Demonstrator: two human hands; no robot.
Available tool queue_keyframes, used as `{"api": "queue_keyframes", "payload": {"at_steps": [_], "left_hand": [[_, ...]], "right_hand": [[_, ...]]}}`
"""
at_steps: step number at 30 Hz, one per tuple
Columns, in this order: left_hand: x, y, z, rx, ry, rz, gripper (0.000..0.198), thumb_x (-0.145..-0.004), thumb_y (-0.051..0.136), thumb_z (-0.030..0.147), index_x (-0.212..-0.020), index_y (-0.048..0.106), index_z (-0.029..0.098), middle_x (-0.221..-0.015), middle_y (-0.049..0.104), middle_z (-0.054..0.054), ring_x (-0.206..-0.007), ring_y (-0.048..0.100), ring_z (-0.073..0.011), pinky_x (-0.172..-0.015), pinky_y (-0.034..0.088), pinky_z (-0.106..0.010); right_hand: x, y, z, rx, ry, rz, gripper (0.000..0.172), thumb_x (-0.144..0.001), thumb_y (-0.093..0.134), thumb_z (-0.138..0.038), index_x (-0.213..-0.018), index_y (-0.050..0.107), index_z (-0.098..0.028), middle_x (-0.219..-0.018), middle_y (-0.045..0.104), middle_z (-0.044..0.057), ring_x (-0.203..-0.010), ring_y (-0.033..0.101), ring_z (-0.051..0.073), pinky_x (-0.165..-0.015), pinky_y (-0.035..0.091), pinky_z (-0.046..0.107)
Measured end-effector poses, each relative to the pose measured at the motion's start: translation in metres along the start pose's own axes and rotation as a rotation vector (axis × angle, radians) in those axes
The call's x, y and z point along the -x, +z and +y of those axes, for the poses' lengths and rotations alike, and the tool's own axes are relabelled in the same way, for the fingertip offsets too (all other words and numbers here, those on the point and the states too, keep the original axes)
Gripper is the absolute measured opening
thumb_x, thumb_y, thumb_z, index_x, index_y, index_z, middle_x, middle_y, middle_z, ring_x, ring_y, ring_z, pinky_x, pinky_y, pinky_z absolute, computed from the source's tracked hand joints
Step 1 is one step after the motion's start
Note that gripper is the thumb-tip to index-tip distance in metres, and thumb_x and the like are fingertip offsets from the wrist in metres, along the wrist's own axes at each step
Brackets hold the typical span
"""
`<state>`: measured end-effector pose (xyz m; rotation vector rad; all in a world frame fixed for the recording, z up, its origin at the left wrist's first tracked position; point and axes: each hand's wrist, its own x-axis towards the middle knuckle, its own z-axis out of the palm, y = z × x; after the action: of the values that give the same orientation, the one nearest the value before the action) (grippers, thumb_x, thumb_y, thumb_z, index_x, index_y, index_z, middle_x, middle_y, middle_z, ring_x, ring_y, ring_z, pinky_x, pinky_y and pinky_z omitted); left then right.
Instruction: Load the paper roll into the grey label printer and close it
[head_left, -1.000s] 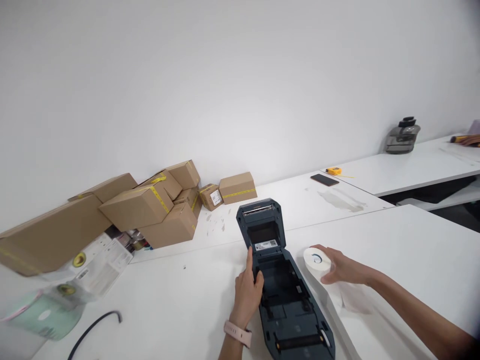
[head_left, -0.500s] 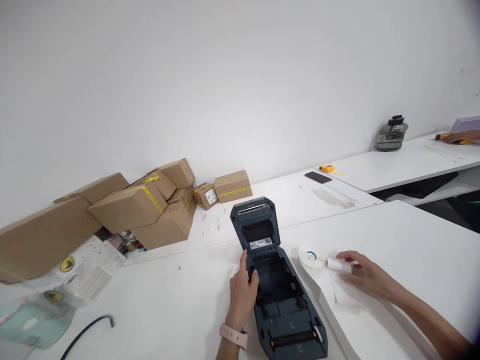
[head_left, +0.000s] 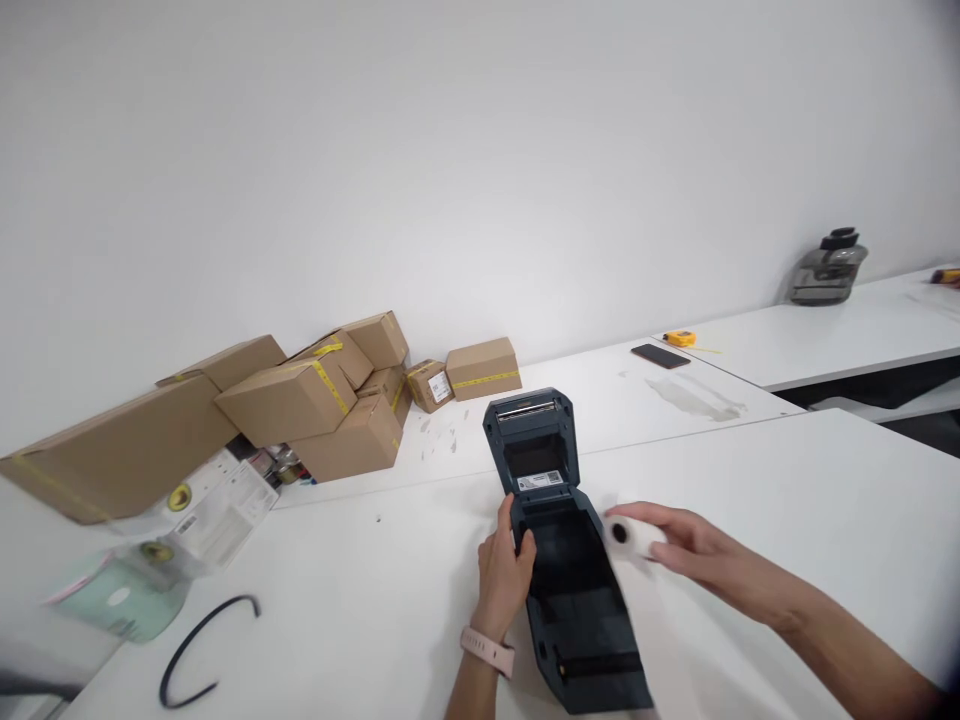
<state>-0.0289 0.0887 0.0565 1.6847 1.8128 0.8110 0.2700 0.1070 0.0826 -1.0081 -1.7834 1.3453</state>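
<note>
A dark label printer [head_left: 581, 590] lies on the white table with its lid [head_left: 531, 440] tilted up and its inner bay showing. My left hand [head_left: 504, 565] grips the printer's left edge near the hinge, thumb over the inside of the wall. Between the thumb and fingers of my right hand [head_left: 694, 545] is a small white paper roll [head_left: 634, 535], its dark core hole facing the printer. A wide white paper strip [head_left: 656, 625] hangs from the roll along the printer's right side. Another white roll behind it is mostly hidden.
Cardboard boxes [head_left: 349, 430] are piled at the back left. In front of them lie plastic packs [head_left: 225, 510], a mint-green pouch [head_left: 124, 595] and a black cable [head_left: 184, 645]. A phone [head_left: 660, 356], yellow tape measure [head_left: 679, 339] and water jug [head_left: 829, 270] sit toward the back right.
My right hand has brought the paper roll left, close to the printer's right edge, and the strip has come with it. My left hand still grips the printer. The view has shifted left.
</note>
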Motion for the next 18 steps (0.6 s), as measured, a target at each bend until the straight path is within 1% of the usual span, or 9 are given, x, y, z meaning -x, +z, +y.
{"api": "queue_keyframes", "payload": {"at_steps": [1, 3, 5, 7, 10, 13, 14, 16, 18], "left_hand": [[0.0, 0.0, -0.001, 0.001, 0.009, 0.005, 0.059, -0.097, 0.039, 0.038, -0.154, 0.031, 0.022, -0.119, 0.073, -0.01, -0.113, 0.066, -0.0277, -0.098, 0.044, -0.039], [0.0, 0.0, -0.003, 0.003, 0.031, 0.013, 0.058, -0.096, 0.04, 0.036, -0.152, 0.033, 0.023, -0.127, 0.07, -0.009, -0.112, 0.067, -0.0274, -0.098, 0.044, -0.038], [0.0, 0.001, -0.005, 0.009, 0.05, 0.015, 0.056, -0.096, 0.041, 0.036, -0.15, 0.035, 0.024, -0.131, 0.069, -0.009, -0.114, 0.066, -0.0278, -0.097, 0.044, -0.038], [0.0, 0.001, -0.005, 0.003, 0.054, 0.014, 0.055, -0.096, 0.041, 0.036, -0.149, 0.037, 0.024, -0.133, 0.067, -0.009, -0.114, 0.066, -0.0288, -0.096, 0.045, -0.038], [0.0, 0.001, -0.005, -0.029, 0.033, 0.018, 0.053, -0.096, 0.041, 0.035, -0.147, 0.039, 0.023, -0.132, 0.067, -0.01, -0.115, 0.065, -0.0292, -0.096, 0.045, -0.038], [0.0, 0.001, -0.004, -0.053, 0.026, 0.03, 0.051, -0.096, 0.041, 0.034, -0.145, 0.042, 0.022, -0.129, 0.069, -0.01, -0.112, 0.065, -0.0292, -0.095, 0.045, -0.039], [0.0, 0.002, -0.004, -0.058, 0.031, 0.032, 0.05, -0.096, 0.041, 0.032, -0.145, 0.043, 0.021, -0.128, 0.069, -0.011, -0.112, 0.066, -0.0294, -0.095, 0.045, -0.039], [0.0, 0.003, -0.005, -0.068, 0.036, 0.038, 0.049, -0.096, 0.041, 0.03, -0.144, 0.044, 0.021, -0.127, 0.069, -0.01, -0.109, 0.066, -0.0293, -0.094, 0.046, -0.04], [-0.001, 0.004, -0.006, -0.074, 0.037, 0.043, 0.047, -0.096, 0.041, 0.029, -0.143, 0.045, 0.023, -0.126, 0.07, -0.009, -0.108, 0.066, -0.0289, -0.093, 0.046, -0.04]], "right_hand": [[-0.01, 0.012, -0.005, -0.018, 0.001, -0.084, 0.056, -0.087, 0.059, -0.064, -0.131, 0.064, -0.03, -0.137, 0.063, 0.009, -0.121, 0.06, 0.035, -0.1, 0.05, 0.046], [-0.03, 0.036, -0.012, 0.062, 0.005, -0.176, 0.054, -0.09, 0.055, -0.063, -0.131, 0.064, -0.03, -0.131, 0.066, 0.008, -0.112, 0.064, 0.033, -0.097, 0.051, 0.046], [-0.047, 0.055, -0.015, 0.252, -0.036, -0.193, 0.052, -0.09, 0.053, -0.063, -0.127, 0.067, -0.029, -0.123, 0.069, 0.008, -0.107, 0.063, 0.032, -0.097, 0.049, 0.048], [-0.058, 0.068, -0.015, 0.467, -0.127, -0.183, 0.046, -0.091, 0.055, -0.059, -0.122, 0.069, -0.028, -0.118, 0.07, 0.009, -0.111, 0.06, 0.033, -0.104, 0.041, 0.052], [-0.069, 0.077, -0.01, 0.692, -0.239, -0.191, 0.034, -0.092, 0.057, -0.046, -0.116, 0.07, -0.025, -0.114, 0.071, 0.01, -0.114, 0.059, 0.032, -0.112, 0.027, 0.057], [-0.078, 0.08, 0.003, 0.848, -0.266, -0.25, 0.027, -0.089, 0.058, -0.033, -0.11, 0.071, -0.023, -0.108, 0.073, 0.01, -0.112, 0.06, 0.031, -0.112, 0.023, 0.059], [-0.08, 0.08, 0.009, 0.915, -0.272, -0.268, 0.027, -0.086, 0.058, -0.028, -0.109, 0.072, -0.022, -0.103, 0.074, 0.011, -0.111, 0.06, 0.032, -0.113, 0.022, 0.059], [-0.085, 0.081, 0.018, 1.051, -0.295, -0.292, 0.032, -0.08, 0.059, -0.019, -0.109, 0.073, -0.02, -0.099, 0.074, 0.013, -0.112, 0.058, 0.034, -0.114, 0.019, 0.059], [-0.09, 0.081, 0.026, 1.143, -0.328, -0.321, 0.043, -0.072, 0.062, -0.015, -0.114, 0.072, -0.018, -0.105, 0.073, 0.016, -0.114, 0.056, 0.036, -0.114, 0.018, 0.058]]}}
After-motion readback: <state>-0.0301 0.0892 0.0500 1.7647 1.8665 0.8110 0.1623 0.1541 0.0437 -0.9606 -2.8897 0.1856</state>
